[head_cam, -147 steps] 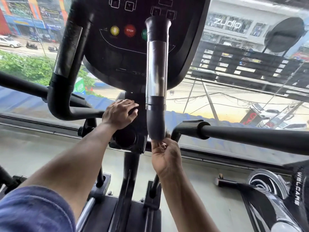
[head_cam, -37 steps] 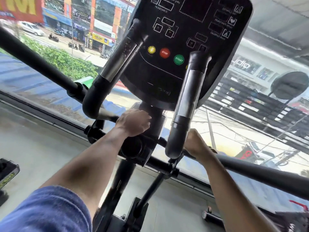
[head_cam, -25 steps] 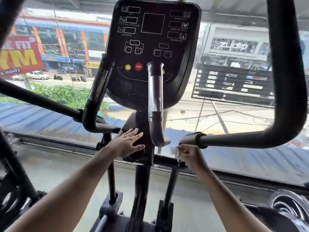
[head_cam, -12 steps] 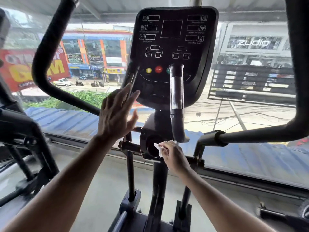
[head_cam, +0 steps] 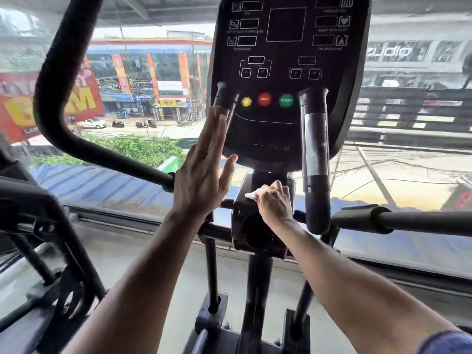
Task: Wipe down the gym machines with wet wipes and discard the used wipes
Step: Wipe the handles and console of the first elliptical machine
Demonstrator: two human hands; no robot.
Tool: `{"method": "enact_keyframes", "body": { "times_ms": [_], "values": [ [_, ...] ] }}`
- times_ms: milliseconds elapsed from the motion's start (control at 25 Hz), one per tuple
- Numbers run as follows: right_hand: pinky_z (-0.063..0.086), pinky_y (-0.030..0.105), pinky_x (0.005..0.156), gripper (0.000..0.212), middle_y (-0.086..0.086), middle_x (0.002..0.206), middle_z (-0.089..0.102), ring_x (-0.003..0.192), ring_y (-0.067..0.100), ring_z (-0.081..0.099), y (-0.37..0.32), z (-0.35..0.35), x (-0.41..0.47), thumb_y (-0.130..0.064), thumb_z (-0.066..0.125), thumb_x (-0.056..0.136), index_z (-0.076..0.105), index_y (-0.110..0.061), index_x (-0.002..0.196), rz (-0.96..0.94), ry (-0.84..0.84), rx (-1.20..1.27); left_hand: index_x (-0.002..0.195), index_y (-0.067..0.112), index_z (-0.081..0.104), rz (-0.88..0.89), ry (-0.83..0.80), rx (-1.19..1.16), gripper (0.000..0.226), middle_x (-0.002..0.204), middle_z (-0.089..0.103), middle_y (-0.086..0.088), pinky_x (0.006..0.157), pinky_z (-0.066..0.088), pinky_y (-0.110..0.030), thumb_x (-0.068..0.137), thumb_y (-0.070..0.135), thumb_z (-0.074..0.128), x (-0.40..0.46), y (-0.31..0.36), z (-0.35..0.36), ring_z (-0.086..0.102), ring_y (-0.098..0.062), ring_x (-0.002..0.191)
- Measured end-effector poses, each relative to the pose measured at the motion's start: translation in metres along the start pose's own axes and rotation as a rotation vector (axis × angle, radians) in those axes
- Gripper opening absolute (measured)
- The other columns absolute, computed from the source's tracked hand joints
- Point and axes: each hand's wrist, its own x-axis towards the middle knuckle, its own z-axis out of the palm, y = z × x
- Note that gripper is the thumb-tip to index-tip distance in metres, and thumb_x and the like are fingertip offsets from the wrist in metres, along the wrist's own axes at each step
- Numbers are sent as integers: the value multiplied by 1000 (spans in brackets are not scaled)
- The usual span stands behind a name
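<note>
A small white wet wipe, crumpled, lies pressed against the top of the black housing just below the elliptical machine's dark console, whose upright face carries yellow, red and green buttons.

Console: black plastic face, smooth and glossy, with printed white outlines and three shiny round buttons. Right grip post: matt black rubbery covering, interrupted by a bright, polished metal band. Swing handle: black, with a finely textured, foam-like wrap. Pivot housing: dark plastic, semi-gloss, catching window light. Wipe: thin white cloth or paper, crumpled; which of the two cannot be told. Horizontal bar: smooth matt black.
</note>
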Motion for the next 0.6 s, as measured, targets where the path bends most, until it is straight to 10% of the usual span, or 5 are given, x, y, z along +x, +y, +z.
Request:
{"method": "enact_keyframes", "body": {
  "times_ms": [280, 600],
  "values": [
    [47, 30, 100, 41, 18, 129, 55, 115, 27, 53, -23, 25, 47, 4, 35, 99, 51, 4, 137, 114, -239, 7, 163, 9, 27, 6, 13, -4, 60, 172, 21, -8, 73, 62, -41, 109, 27, 47, -2, -1, 4, 47, -24, 141],
    [-8, 44, 126, 87, 10, 171, -2, 157, 24, -10, -35, 30, 47, -58, 17, 94, 3, -8, 163, 124, -538, -50, 163, 9, 27, 7, 15, 8, 58, 172, 20, -7, 76, 63, -44, 111, 29, 43, -3, -3, 4, 44, -29, 145]
  ]
}}
